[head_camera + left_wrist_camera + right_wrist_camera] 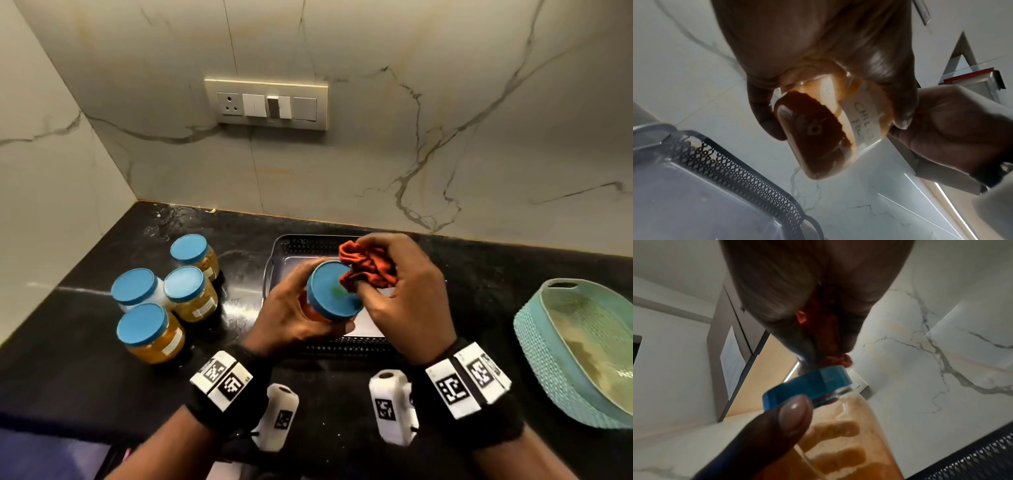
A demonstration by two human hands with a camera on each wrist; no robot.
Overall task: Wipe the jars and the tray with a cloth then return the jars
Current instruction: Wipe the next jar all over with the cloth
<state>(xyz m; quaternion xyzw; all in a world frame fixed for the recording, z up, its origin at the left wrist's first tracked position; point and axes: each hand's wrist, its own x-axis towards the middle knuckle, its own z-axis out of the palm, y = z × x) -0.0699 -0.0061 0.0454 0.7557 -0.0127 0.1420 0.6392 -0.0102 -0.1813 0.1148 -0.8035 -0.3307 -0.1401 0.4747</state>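
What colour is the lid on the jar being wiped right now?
Blue, a plain blue lid; the head view shows it best, with the orange cloth on it.

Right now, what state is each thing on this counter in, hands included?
Held jar: lid on, lifted above the tray, gripped by the left hand.
Orange cloth: bunched in the right hand, touching the jar's lid.
Four jars: upright, lids on, standing on the counter left of the tray.
Tray: holds no jars.
Teal basket: looks empty.
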